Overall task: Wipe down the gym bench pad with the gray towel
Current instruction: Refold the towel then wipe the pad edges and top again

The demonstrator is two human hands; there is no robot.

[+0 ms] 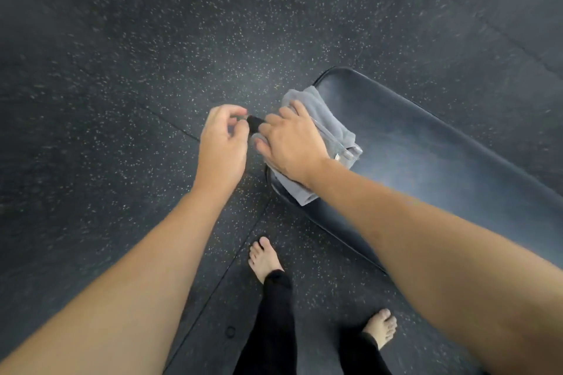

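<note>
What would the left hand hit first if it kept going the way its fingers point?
Likely the right hand pressing the towel; the left hand's curled fingers point toward it, though depth is unclear.

Gym, speckled rubber floor (152, 70), padded bench (426, 146)

Right hand (292, 143) lying flat, palm down, on gray towel (323, 128), pressing it against near end of dark bench pad (426, 155). Towel bunching in folds — covering pad's end corner. Left hand (222, 143) hovering just beside, over speckled rubber floor (122, 70), fingers loosely curling, touching nothing clearly. Two bare feet standing on floor below — black trouser legs (271, 329) showing.
</note>
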